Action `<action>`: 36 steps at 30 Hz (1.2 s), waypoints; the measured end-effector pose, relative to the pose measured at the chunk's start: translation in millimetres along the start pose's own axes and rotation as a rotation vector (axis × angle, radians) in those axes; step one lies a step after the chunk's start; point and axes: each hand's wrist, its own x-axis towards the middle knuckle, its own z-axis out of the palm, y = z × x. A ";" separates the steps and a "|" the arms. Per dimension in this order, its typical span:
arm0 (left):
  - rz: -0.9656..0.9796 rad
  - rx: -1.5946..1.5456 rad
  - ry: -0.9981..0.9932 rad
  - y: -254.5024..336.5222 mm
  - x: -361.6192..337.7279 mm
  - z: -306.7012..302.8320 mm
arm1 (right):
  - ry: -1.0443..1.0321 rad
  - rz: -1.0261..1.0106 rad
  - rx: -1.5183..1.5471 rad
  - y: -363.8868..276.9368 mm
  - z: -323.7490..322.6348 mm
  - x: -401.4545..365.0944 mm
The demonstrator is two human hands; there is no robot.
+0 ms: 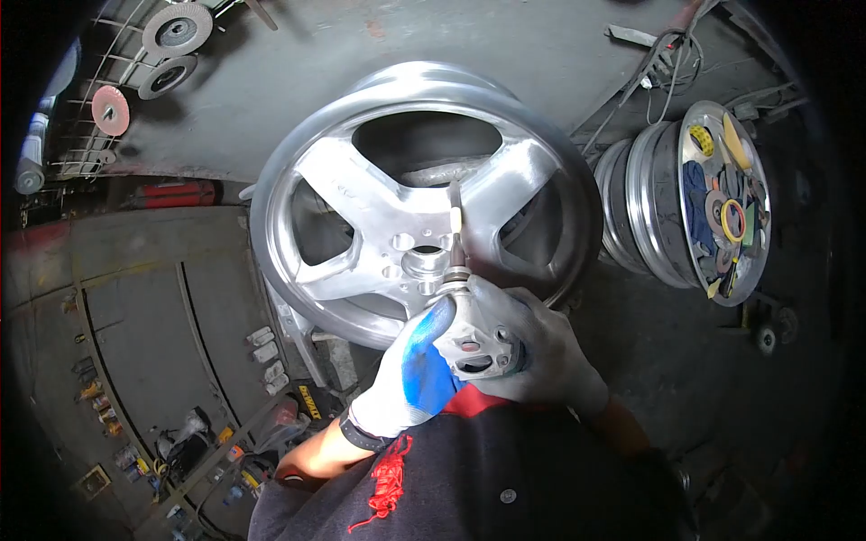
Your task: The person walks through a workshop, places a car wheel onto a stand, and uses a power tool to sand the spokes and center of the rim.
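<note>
A large bare-metal wheel rim (519,180) with broad spokes stands in front of me, its face toward me. Both gloved hands are closed around a grey power tool (483,329) at the rim's lower edge. My left hand (417,365), in a white and blue glove, grips the tool's left side. On its right side is my right hand (550,347), in a greyish glove. The tool's narrow shaft with a pale yellow band (456,219) points up over the hub and the adjoining spoke. Whether its tip touches the metal I cannot tell.
At the right, stacked rims (645,203) hold discs, yellow tape and small items. Abrasive discs (178,31) hang on a wire rack at the upper left. Cables (672,68) hang at the upper right. Shelving with bottles and tools (185,311) lies at the lower left.
</note>
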 end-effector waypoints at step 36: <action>0.041 -0.077 0.024 11.9 -10.9 -10.4 | -0.061 -0.015 -0.024 -9.3 12.8 11.9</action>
